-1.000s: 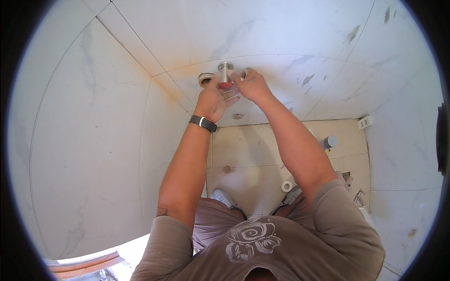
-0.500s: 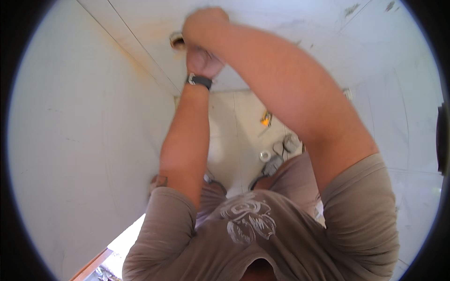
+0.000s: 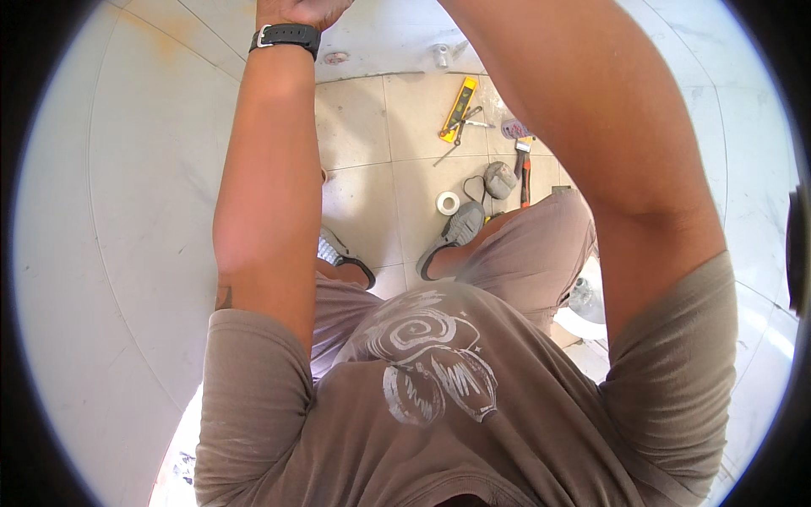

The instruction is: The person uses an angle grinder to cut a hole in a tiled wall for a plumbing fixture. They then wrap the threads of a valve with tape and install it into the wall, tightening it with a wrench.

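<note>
My left hand (image 3: pixel 306 10) shows only at its base, at the top edge, above a black wristwatch (image 3: pixel 285 37). Its fingers lie outside the view, so what they hold or touch is hidden. My right forearm (image 3: pixel 557 76) also runs up past the top edge, and my right hand is beyond the picture. Both arms are raised toward the wall (image 3: pixel 380 42) ahead. Low on that wall are a round fitting (image 3: pixel 336 58) close to my left wrist and a metal fitting (image 3: pixel 441 56) farther right.
On the tiled floor (image 3: pixel 359 127) lie a yellow spirit level (image 3: pixel 459 108) with thin tools across it, a hammer-like tool with a red-and-black handle (image 3: pixel 525 173), a grey rounded object (image 3: pixel 500 180) and a white tape roll (image 3: pixel 448 203). A white rounded rim (image 3: pixel 583 323) stands beside my right leg.
The view has tipped downward, showing more floor. My hands, together beside a round wall hole before, now sit at or past the top edge. The hole is out of view.
</note>
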`<state>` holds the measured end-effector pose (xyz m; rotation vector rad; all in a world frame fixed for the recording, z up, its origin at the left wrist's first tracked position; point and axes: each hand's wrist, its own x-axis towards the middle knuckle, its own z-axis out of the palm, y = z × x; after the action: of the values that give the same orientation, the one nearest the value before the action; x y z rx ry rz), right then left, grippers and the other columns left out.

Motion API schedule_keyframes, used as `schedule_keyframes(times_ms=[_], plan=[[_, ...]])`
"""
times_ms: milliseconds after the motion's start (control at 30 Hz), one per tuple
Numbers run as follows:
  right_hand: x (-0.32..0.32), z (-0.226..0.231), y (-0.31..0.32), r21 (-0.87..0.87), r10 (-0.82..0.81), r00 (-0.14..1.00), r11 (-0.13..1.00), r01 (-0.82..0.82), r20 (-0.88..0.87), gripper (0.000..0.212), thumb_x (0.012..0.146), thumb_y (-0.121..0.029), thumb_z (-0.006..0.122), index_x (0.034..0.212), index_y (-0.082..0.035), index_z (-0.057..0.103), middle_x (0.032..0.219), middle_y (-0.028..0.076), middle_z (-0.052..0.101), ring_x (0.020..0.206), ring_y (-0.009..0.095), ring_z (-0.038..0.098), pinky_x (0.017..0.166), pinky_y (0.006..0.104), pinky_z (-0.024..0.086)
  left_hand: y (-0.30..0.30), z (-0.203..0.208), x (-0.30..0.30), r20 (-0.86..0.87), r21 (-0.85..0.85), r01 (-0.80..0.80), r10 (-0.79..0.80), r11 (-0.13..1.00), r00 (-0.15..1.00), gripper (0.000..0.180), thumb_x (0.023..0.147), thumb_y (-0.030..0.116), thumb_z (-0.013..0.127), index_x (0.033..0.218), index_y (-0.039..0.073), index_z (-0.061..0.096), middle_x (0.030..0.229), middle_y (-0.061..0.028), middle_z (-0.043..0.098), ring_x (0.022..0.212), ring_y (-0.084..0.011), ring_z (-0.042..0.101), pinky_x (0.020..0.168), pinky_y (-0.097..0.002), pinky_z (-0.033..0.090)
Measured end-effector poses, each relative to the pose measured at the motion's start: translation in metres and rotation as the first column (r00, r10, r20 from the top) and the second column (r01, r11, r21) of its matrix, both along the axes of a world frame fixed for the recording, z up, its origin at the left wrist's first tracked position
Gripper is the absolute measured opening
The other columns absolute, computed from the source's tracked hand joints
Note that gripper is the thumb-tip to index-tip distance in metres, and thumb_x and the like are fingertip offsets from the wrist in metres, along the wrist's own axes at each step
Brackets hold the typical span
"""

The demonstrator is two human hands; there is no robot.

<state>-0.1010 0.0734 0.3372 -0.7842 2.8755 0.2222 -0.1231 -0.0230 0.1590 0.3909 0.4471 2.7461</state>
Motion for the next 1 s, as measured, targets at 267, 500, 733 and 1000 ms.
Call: schedule_keyframes(times_ms=[267, 500, 733, 1000], plan=[[0.010, -0.057, 0.022, -0.470, 0.058, 0.985, 0.873, -0.129, -0.163, 0.043, 0.102, -0.034, 0.048, 0.106, -0.002, 0.077, 0.108, 0.023, 0.075, 0.100, 0.040, 0.073, 0.087, 0.0496, 0.058, -0.053, 0.003, -0.009, -0.013, -0.102, 0.199, -0.201, 0.975, 0.979, 0.034, 0.102, 0.019, 0.058, 0.132, 0.001, 0.058, 0.130, -0.0123, 0.066, 0.121, -0.0249, 0.063, 0.100, -0.0383, 0.054], [0.081, -0.117, 0.251, -0.463, -0.041, 0.923, 0.856, 0.230, 0.383, 0.062, 0.099, -0.065, 0.052, 0.089, -0.006, 0.071, 0.088, 0.011, 0.070, 0.085, 0.028, 0.066, 0.084, 0.0454, 0.051, -0.032, 0.064, 0.010, 0.189, -0.802, -0.025, 0.293, 0.597, 0.937, 0.036, 0.109, 0.024, 0.047, 0.132, -0.001, 0.057, 0.118, -0.0200, 0.065, 0.111, -0.0320, 0.065, 0.107, -0.0498, 0.053], [0.245, -0.402, 0.473, 0.163, -0.711, 0.305, 0.508, 0.846, 0.634, 0.024, 0.086, -0.023, 0.067, 0.082, -0.001, 0.074, 0.081, 0.021, 0.072, 0.074, 0.031, 0.073, 0.071, 0.0419, 0.057, -0.041, 0.070, 0.007, 0.082, -0.926, -0.084, 0.414, 0.369, 0.907, 0.029, 0.109, 0.017, 0.048, 0.126, -0.002, 0.060, 0.111, -0.0130, 0.069, 0.110, -0.0272, 0.068, 0.104, -0.0463, 0.056], [0.339, -0.548, 0.464, 0.029, -0.926, 0.093, 0.111, 0.993, 0.365, 0.047, 0.090, -0.025, 0.068, 0.128, -0.002, 0.054, 0.125, 0.023, 0.065, 0.114, 0.043, 0.068, 0.097, 0.0491, 0.056, -0.059, 0.074, 0.007, 0.079, -0.920, -0.071, 0.360, 0.385, 0.929, 0.023, 0.108, 0.014, 0.051, 0.121, -0.003, 0.061, 0.112, -0.0149, 0.066, 0.092, -0.0222, 0.065, 0.082, -0.0312, 0.061]])
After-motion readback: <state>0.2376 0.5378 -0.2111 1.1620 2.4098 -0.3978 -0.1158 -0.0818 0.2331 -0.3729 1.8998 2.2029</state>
